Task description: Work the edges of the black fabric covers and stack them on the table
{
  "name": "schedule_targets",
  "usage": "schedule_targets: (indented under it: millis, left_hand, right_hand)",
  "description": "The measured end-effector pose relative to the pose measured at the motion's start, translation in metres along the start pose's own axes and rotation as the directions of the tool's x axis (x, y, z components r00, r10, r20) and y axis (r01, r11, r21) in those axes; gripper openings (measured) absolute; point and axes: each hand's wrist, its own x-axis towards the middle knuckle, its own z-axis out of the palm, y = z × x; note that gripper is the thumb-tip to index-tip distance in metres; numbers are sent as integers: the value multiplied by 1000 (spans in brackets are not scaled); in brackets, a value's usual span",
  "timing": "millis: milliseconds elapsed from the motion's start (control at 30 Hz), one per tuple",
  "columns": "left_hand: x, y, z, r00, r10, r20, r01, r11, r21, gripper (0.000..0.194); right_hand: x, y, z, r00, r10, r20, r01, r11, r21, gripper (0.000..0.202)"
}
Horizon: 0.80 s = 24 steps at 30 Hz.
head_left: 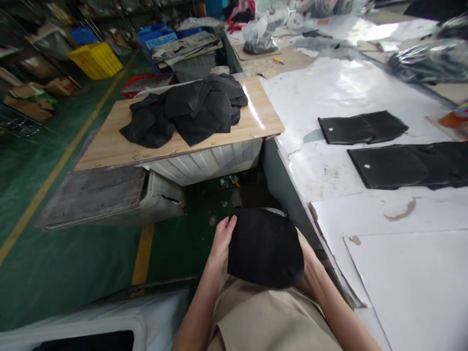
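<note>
A black fabric piece (266,248) with rounded edges is stretched between both hands in front of my lap. My left hand (224,236) grips its left edge, the thumb lying on top near the upper corner. At the right edge, my right hand (307,251) holds the piece from behind, and its fingers are hidden by the fabric. On the white table to the right lie two flat black pieces (361,127), each with a small white tag at its left end. A heap of black fabric (193,109) rests on the wooden board ahead.
The wooden board (266,109) lies across a white bin (215,161). To my right runs the white-covered table (300,92), with plastic bags (258,39) and a yellow cutter (278,61) farther back. Another white bin (161,317) stands at lower left. A yellow crate (95,61) sits on the green floor.
</note>
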Motion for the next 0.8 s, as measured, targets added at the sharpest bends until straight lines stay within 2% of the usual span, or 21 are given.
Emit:
schedule_targets:
  millis: [67,133,233,367,467,533,633,667,800]
  left_hand:
    - [-7,1,6,998,53,-40,-54,999,-9,39]
    - [-13,6,10,985,142,-97,-136,989,61,36]
    - [-18,11,12,968,232,-97,-211,959,188,32]
    - [-23,8,14,951,290,-106,-254,930,266,31]
    - [-27,4,15,954,274,-124,-230,931,283,32]
    - [-29,1,16,958,260,-119,-218,933,287,32]
    - [-32,0,16,957,266,-113,-223,929,295,32]
    - [-33,0,16,956,270,-111,-226,926,301,31]
    - [-38,2,18,947,299,-117,-245,908,340,31]
  right_hand:
    - [-2,-2,-6,998,-33,-62,36,998,50,39]
    - [-5,-3,-13,990,-84,-113,89,995,37,49]
    - [-11,-2,-23,979,-153,-138,159,987,33,54]
    - [-19,-2,-30,961,-274,-37,275,959,60,77]
    - [-22,-1,-32,931,-363,34,364,931,-27,86]
    - [-21,0,-31,918,-396,8,394,912,-113,71]
    - [-19,4,-30,909,-403,-101,382,906,-181,28]
    - [-19,5,-29,910,-394,-128,368,911,-188,19]
    - [-19,8,-29,925,-315,-214,286,945,-156,19]
